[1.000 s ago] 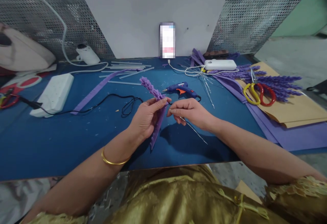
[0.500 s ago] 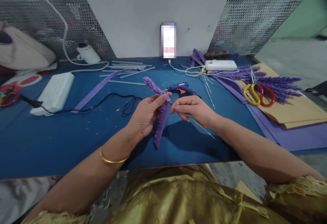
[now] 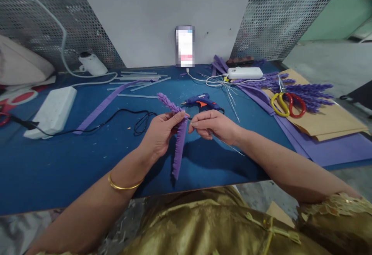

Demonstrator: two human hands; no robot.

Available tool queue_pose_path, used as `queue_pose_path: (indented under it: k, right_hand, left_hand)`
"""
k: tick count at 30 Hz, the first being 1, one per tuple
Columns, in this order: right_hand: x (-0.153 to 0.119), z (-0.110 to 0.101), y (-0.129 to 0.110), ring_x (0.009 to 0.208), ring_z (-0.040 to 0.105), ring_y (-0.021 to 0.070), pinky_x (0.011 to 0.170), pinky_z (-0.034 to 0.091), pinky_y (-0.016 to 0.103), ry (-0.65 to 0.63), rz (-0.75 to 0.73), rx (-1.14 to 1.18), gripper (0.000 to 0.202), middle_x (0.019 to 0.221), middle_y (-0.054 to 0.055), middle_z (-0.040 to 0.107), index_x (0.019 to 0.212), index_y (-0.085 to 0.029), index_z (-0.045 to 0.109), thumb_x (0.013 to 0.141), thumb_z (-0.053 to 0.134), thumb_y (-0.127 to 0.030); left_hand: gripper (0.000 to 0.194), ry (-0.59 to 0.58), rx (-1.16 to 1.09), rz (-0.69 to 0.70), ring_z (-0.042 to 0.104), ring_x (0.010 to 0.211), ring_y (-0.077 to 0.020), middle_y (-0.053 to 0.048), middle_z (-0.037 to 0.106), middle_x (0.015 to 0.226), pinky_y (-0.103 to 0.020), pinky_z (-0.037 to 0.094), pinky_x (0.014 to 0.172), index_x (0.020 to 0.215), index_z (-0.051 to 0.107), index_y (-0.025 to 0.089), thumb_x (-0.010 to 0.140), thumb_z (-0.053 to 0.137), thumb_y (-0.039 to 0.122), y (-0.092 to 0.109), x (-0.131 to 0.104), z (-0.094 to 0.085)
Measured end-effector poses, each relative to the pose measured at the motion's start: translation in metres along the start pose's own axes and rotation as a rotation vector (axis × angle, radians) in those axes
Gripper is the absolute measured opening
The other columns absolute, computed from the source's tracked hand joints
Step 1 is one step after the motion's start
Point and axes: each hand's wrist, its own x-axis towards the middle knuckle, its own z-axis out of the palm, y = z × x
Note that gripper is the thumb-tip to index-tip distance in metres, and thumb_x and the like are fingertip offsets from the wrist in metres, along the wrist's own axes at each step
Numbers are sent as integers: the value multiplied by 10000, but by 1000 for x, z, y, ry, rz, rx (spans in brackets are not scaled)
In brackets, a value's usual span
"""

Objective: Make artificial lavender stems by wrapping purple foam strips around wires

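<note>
My left hand (image 3: 159, 134) pinches a purple flower spike (image 3: 168, 103) where its wrapped paper meets the wire. From that spot a fringed purple strip (image 3: 179, 146) hangs down over the blue table. Just to the right, my right hand (image 3: 213, 125) has its fingers closed on the thin wire stem (image 3: 231, 145), whose free end sticks out below the wrist. Behind the hands lies a blue glue gun (image 3: 200, 100) with an orange trigger.
Glue sticks (image 3: 139, 77), another purple strip (image 3: 101, 105) and a white power strip (image 3: 54, 111) lie left. A phone (image 3: 185, 46) leans at the back. Right are wires (image 3: 232, 96), a power bank (image 3: 245, 73), scissors (image 3: 287, 104), finished spikes (image 3: 312, 94) and brown paper (image 3: 331, 121).
The whole view has shifted a little, so things sit further left. The fringed strip hangs straighter and lower. Both hands keep their hold.
</note>
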Motion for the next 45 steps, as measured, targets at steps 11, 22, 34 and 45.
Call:
queue_pose_path:
  k: [11, 22, 34, 45]
  right_hand:
    - [9, -30, -6, 583, 516, 122, 576, 395, 265, 550, -259, -597, 304, 684, 15, 608, 781, -174, 637, 882, 569, -453]
    - [33, -68, 9, 737, 569, 217, 626, 343, 312, 709, 194, -1125, 376, 793, 91, 646, 732, -191, 585, 900, 471, -507]
    - [33, -53, 10, 600, 511, 113, 650, 398, 273, 559, -340, -127, 224, 659, -49, 549, 802, -185, 572, 636, 710, -243]
    - [26, -41, 10, 596, 547, 136, 589, 422, 293, 564, -509, -331, 305, 664, -3, 615, 883, -185, 626, 791, 708, -464]
  left_hand:
    - [334, 99, -35, -16, 556, 547, -94, -5, 671, 627, -213, 452, 554, 733, 755, 137, 550, 923, 361, -5, 4, -3]
    - [386, 83, -1, -121, 544, 624, -86, -18, 678, 719, -187, 419, 564, 814, 788, 133, 531, 928, 355, -9, -1, 4]
    - [346, 90, -65, -122, 532, 646, -85, -30, 659, 741, -169, 420, 559, 838, 800, 129, 580, 906, 334, -10, 2, -1]
    - [417, 105, -101, -139, 534, 609, -71, -10, 644, 693, -152, 406, 523, 818, 794, 108, 504, 935, 345, -4, -1, 0]
